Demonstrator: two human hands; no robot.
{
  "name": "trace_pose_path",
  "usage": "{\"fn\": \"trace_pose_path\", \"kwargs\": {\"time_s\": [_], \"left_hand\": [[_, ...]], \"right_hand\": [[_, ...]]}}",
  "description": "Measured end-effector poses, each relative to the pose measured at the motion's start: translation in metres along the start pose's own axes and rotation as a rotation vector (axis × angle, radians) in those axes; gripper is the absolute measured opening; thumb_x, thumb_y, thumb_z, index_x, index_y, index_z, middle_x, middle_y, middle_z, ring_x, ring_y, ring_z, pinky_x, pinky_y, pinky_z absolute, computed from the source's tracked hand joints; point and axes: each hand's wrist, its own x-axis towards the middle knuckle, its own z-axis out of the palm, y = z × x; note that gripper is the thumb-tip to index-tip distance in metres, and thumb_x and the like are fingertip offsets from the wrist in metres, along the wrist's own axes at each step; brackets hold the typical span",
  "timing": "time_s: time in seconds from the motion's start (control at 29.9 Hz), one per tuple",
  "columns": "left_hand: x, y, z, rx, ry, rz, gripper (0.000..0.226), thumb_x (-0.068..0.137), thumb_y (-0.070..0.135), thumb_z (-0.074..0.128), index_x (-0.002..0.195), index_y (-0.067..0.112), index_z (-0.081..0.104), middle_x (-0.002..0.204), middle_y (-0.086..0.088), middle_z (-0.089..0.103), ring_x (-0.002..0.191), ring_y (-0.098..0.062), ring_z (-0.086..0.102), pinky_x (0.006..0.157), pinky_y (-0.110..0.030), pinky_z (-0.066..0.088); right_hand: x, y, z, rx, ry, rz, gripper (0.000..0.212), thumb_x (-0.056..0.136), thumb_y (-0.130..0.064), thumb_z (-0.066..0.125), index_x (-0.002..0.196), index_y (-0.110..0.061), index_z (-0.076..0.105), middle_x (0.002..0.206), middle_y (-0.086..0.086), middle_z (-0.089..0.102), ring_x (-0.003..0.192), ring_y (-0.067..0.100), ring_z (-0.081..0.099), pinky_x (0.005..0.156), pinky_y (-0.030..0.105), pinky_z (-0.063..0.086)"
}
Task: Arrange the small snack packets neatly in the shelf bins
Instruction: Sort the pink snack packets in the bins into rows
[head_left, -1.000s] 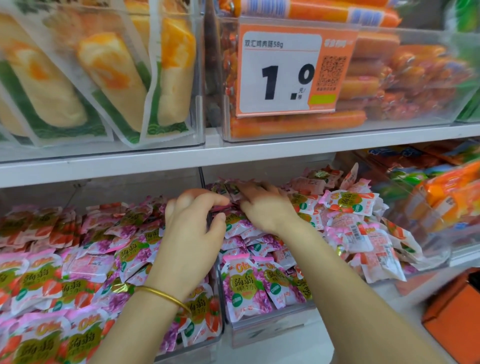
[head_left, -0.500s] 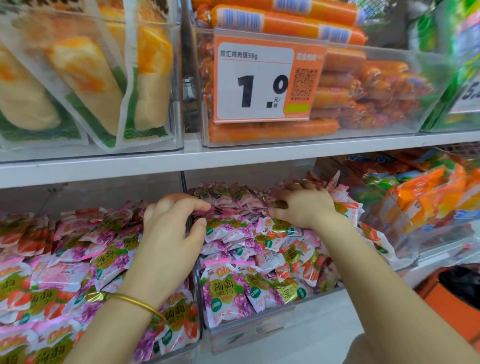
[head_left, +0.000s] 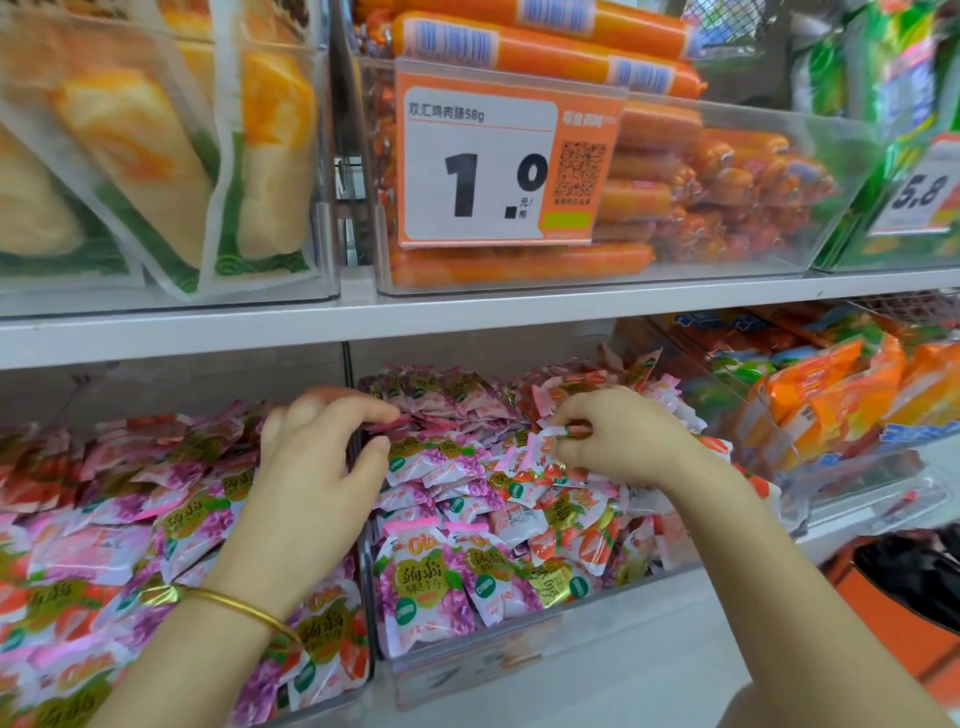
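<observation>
On the lower shelf, a clear plastic middle bin (head_left: 519, 654) is heaped with small glossy snack packets (head_left: 441, 577). The purple grape-print ones lie toward its left and front, and the white-and-red strawberry-print ones toward its right. The person's right hand (head_left: 618, 441) is down on the heap near the back, fingers curled, and pinches the edge of one small strawberry packet (head_left: 558, 434) between thumb and fingertips. The packet is still touching its neighbours. The left hand (head_left: 311, 467), with a thin gold bangle (head_left: 234, 605) on the wrist, arches over the wall between this bin and the clear left bin (head_left: 337, 699), which is full of the same pink and purple packets. Its forefinger and thumb are curved with a narrow gap between them, right at the edges of the back row of purple packets, but I can't tell whether they actually hold any. Above the white shelf board (head_left: 467, 314), a clear tub holds orange sausage sticks (head_left: 519, 265) behind an orange-and-white price tag (head_left: 483, 171) reading 1.0.
</observation>
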Motion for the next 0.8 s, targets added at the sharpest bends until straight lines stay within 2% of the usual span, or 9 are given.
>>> {"fn": "trace_pose_path", "kwargs": {"time_s": [0.07, 0.13, 0.23, 0.3, 0.43, 0.57, 0.6, 0.7, 0.8], "left_hand": [[-0.001, 0.001, -0.002, 0.044, 0.013, 0.011, 0.025, 0.09, 0.016, 0.052, 0.11, 0.028, 0.061, 0.102, 0.009, 0.043, 0.101, -0.011, 0.03, 0.089, -0.025, 0.027], [-0.002, 0.005, -0.004, 0.136, 0.071, 0.098, 0.024, 0.087, 0.009, 0.056, 0.106, 0.02, 0.065, 0.099, 0.004, 0.049, 0.098, -0.016, 0.035, 0.088, -0.033, 0.032], [0.007, 0.028, 0.006, 0.177, 0.072, 0.286, 0.024, 0.086, 0.006, 0.053, 0.103, 0.014, 0.068, 0.104, -0.003, 0.061, 0.099, -0.026, 0.05, 0.09, -0.032, 0.034], [0.023, 0.053, 0.028, 0.194, -0.085, 0.348, 0.03, 0.089, 0.007, 0.047, 0.113, 0.012, 0.064, 0.116, -0.005, 0.059, 0.11, -0.028, 0.051, 0.098, -0.034, 0.035], [0.07, 0.091, 0.097, 0.176, -0.404, 0.205, 0.032, 0.094, 0.008, 0.04, 0.124, 0.004, 0.051, 0.129, -0.017, 0.052, 0.121, -0.031, 0.047, 0.101, -0.035, 0.035], [0.105, 0.095, 0.153, 0.2, -0.47, 0.114, 0.03, 0.096, 0.016, 0.036, 0.119, 0.005, 0.05, 0.124, -0.022, 0.054, 0.111, -0.036, 0.052, 0.093, -0.039, 0.042], [0.107, 0.095, 0.161, 0.2, -0.482, 0.106, 0.029, 0.096, 0.016, 0.036, 0.116, 0.005, 0.052, 0.121, -0.022, 0.056, 0.107, -0.036, 0.054, 0.09, -0.039, 0.044], [0.102, 0.095, 0.17, 0.156, -0.531, 0.101, 0.03, 0.096, 0.014, 0.035, 0.119, 0.007, 0.053, 0.119, -0.021, 0.058, 0.105, -0.035, 0.056, 0.085, -0.035, 0.044], [0.09, 0.096, 0.171, 0.138, -0.528, 0.111, 0.034, 0.096, 0.021, 0.032, 0.122, 0.01, 0.05, 0.12, -0.02, 0.058, 0.106, -0.035, 0.056, 0.088, -0.039, 0.046]], "right_hand": [[0.008, 0.001, 0.0, 0.007, 0.168, -0.004, 0.024, 0.087, -0.038, 0.053, 0.104, -0.029, 0.067, 0.108, -0.004, 0.068, 0.102, 0.021, 0.059, 0.09, 0.035, 0.046], [0.021, 0.005, -0.001, -0.082, 0.275, -0.023, 0.028, 0.089, -0.038, 0.051, 0.112, -0.032, 0.065, 0.119, -0.002, 0.063, 0.114, 0.025, 0.052, 0.096, 0.036, 0.04], [0.033, 0.017, 0.003, -0.15, 0.148, -0.006, 0.039, 0.094, -0.045, 0.041, 0.13, -0.033, 0.052, 0.142, -0.001, 0.045, 0.136, 0.027, 0.032, 0.108, 0.041, 0.027], [0.034, 0.026, 0.008, -0.166, 0.031, 0.006, 0.041, 0.096, -0.048, 0.033, 0.13, -0.033, 0.052, 0.144, 0.001, 0.044, 0.138, 0.028, 0.029, 0.111, 0.043, 0.022], [0.026, 0.039, 0.007, -0.097, 0.097, -0.034, 0.035, 0.093, -0.044, 0.04, 0.112, -0.027, 0.064, 0.122, 0.006, 0.063, 0.114, 0.029, 0.053, 0.092, 0.034, 0.037], [0.023, 0.051, 0.008, 0.134, 0.146, -0.025, 0.024, 0.089, -0.029, 0.045, 0.07, -0.022, 0.057, 0.097, 0.01, 0.067, 0.098, 0.032, 0.057, 0.07, 0.032, 0.038], [0.023, 0.053, 0.009, 0.206, 0.155, -0.006, 0.023, 0.089, -0.024, 0.044, 0.071, -0.022, 0.057, 0.098, 0.012, 0.066, 0.098, 0.033, 0.057, 0.073, 0.033, 0.043], [0.026, 0.06, 0.008, 0.356, 0.236, 0.045, 0.023, 0.088, -0.011, 0.042, 0.105, -0.007, 0.058, 0.11, 0.019, 0.063, 0.104, 0.037, 0.055, 0.085, 0.041, 0.046], [0.029, 0.064, 0.007, 0.457, 0.305, 0.058, 0.03, 0.087, -0.003, 0.041, 0.116, -0.006, 0.052, 0.111, 0.02, 0.062, 0.104, 0.037, 0.056, 0.086, 0.041, 0.047]]}}
